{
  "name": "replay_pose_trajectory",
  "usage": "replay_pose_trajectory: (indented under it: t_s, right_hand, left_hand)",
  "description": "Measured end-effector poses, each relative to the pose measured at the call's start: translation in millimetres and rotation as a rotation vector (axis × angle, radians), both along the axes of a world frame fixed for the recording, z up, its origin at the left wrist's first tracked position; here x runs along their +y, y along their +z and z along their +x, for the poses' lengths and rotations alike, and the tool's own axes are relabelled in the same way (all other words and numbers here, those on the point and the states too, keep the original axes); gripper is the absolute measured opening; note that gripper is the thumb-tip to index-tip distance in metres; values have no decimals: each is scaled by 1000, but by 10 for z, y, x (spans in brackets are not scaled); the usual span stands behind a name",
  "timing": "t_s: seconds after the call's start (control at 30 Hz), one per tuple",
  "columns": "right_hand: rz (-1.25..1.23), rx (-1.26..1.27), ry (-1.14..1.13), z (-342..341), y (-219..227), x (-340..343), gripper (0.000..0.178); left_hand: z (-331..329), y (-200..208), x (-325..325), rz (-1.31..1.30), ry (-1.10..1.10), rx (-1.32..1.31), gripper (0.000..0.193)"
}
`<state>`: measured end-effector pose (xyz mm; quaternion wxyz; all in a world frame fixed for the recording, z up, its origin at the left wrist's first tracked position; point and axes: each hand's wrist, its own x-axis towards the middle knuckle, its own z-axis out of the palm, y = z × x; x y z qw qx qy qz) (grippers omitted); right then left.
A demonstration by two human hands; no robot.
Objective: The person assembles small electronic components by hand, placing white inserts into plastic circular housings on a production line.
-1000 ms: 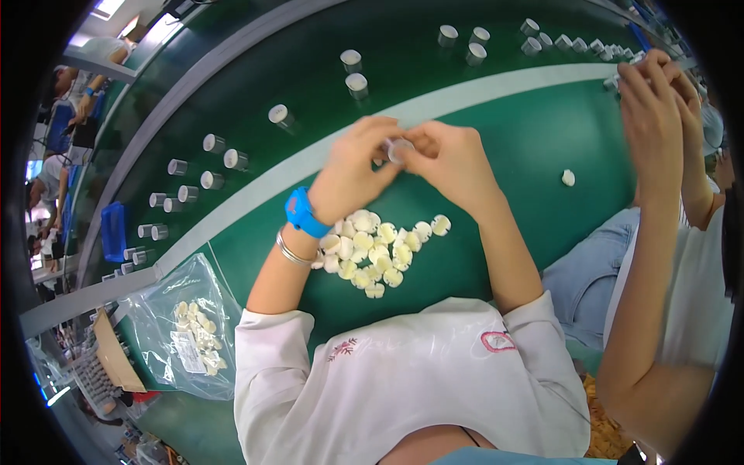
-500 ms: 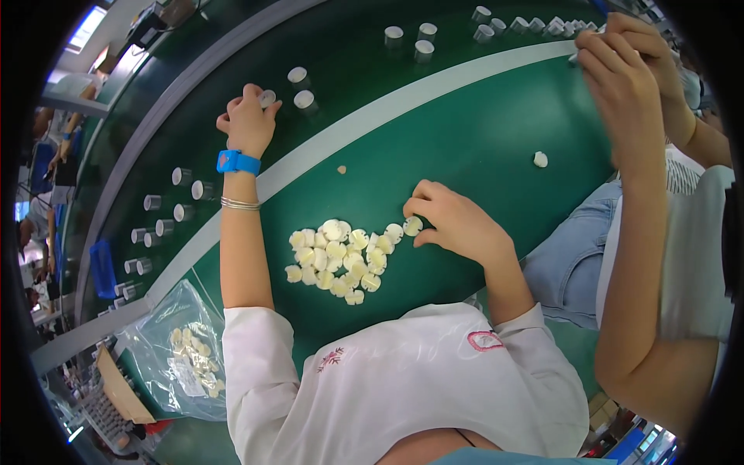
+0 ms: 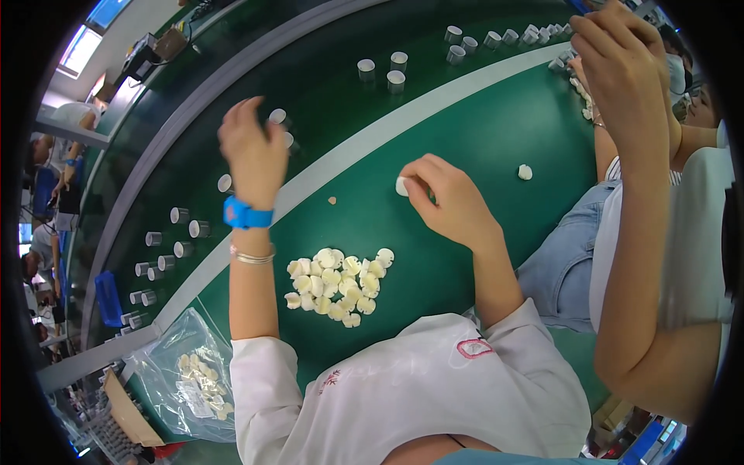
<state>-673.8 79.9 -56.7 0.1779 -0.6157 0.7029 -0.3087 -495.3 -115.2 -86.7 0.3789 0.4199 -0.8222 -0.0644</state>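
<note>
My left hand [image 3: 256,147] is over the dark green belt, blurred, fingers apart and nothing visible in them. Close to it stand white-topped clear cylinders: one cylinder [image 3: 277,116] beyond the thumb, another partly hidden by it, and a third cylinder [image 3: 225,184] left of the wrist. My right hand [image 3: 446,194] pinches a pale round disc [image 3: 401,186] between thumb and fingers above the green tabletop. Nearer me is a pile of cream-coloured round pieces [image 3: 333,283], some lying over others.
A grey rail [image 3: 353,133] parts tabletop from belt. More cylinders [image 3: 396,81] stand along the belt. At left are a blue bin [image 3: 107,298] and a clear bag [image 3: 190,380] of cream pieces. A co-worker's raised hands [image 3: 620,62] are at right.
My right hand has lifted a disc from the pile's edge and moved away from me. My left hand no longer visibly grips a cylinder; one now shows left of its wrist. The view has shifted.
</note>
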Motion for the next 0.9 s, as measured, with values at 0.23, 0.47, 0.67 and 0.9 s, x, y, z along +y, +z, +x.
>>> replay_pose_trajectory:
  t_s: [0.23, 0.47, 0.67, 0.9]
  right_hand:
    - [-426, -592, -219, -171, -73, -18, 11]
    - [-618, -786, -363, -258, -148, 54, 13]
    - [-670, -713, -307, -222, -213, -38, 13]
    - [-441, -931, -319, -195, -62, -35, 16]
  left_hand:
    - [-2033, -158, 156, 461, -466, 62, 38]
    - [-3139, -477, -40, 596, -191, 72, 50]
    - [-2748, -379, -48, 730, -485, 353, 40]
    - [-958, 148, 641, 1160, -755, 435, 36]
